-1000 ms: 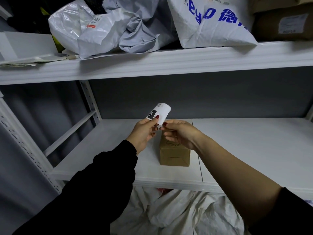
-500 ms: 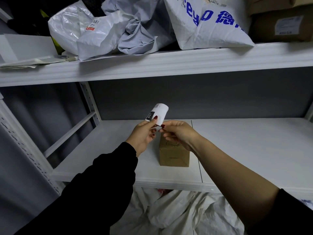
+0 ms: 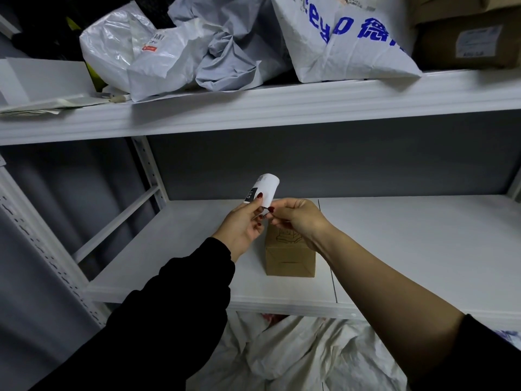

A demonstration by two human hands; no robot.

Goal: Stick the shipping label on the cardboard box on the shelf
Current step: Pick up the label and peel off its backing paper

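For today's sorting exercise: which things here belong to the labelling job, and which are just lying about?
Belong to the job:
shipping label, curled, pinched by left hand and right hand
cardboard box
lower shelf

Lying about:
white printed bag
grey mailers
upper brown box

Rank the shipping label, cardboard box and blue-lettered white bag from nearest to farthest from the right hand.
1. shipping label: at the fingertips of the right hand.
2. cardboard box: just below it on the shelf.
3. blue-lettered white bag: upper shelf, far above.
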